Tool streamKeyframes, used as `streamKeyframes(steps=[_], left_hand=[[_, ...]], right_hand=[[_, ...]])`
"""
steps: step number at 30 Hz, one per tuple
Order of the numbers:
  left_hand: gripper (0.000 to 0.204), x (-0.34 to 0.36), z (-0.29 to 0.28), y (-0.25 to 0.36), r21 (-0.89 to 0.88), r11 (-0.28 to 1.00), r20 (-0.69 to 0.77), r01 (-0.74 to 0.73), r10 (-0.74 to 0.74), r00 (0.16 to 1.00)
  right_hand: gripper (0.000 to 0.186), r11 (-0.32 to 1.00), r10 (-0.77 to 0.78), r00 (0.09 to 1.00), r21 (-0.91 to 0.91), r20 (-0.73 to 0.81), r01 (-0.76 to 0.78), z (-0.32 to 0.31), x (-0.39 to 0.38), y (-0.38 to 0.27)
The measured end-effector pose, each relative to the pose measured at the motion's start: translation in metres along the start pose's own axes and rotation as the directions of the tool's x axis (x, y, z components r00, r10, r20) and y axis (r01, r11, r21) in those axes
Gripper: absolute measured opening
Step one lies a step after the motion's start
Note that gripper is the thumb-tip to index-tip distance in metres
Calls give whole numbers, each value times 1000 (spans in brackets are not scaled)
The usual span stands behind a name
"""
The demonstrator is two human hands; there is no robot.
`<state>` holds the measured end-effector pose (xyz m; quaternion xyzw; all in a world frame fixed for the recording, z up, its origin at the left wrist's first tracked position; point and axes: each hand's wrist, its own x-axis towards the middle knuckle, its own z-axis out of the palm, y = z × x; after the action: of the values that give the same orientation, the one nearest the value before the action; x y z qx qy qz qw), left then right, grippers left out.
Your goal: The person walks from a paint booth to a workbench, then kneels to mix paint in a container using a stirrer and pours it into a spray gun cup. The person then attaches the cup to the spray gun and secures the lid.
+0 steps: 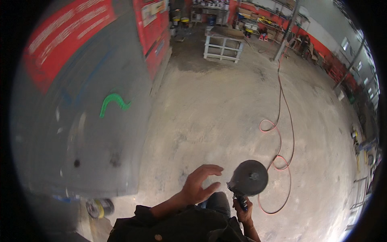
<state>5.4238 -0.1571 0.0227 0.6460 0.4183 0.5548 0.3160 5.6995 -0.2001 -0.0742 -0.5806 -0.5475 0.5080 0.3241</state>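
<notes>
a disc sander [248,178] is held low in front of the body, its round dark pad turned upward and its handle gripped from below by the closed right hand [243,209]. the left hand [199,185] is spread open, fingers curled, just beside the pad's edge without touching it. the tool is judged rigid and fairly heavy at the head, so the handle is best kept as the hold; the pad face is likely abrasive and is better taken only by its rim. an orange hose [282,133] is trailed in loops over the concrete floor [217,113] just beside the tool and could be snagged or tripped on. a large grey panel [88,133] with a green mark is seen close on the left, a can [100,207] at its foot, and a white bench frame [222,46] well apart.
</notes>
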Motion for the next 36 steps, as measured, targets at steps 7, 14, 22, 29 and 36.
streamKeyframes(steps=[7,14,22,29,36], left_hand=[[46,298,74,-122,115,950,476,-289,202,856],[59,571,120,-221,105,864,760,-493,250,600],[61,845,172,-371,251,777,743,-578,228,630],[52,1132,252,-482,105,771,748,-628,355,561],[56,1349,360,-605,567,737,581,-368,-40,813]], right_hand=[[53,973,-69,981,-206,183,106,-75,270,8],[59,969,-76,924,-190,376,157,-196,542,-79],[58,983,-56,909,-139,413,124,-280,858,-122],[56,991,-29,975,-122,220,57,-365,1093,-167],[63,964,66,992,-249,-107,-91,-433,1335,-173]])
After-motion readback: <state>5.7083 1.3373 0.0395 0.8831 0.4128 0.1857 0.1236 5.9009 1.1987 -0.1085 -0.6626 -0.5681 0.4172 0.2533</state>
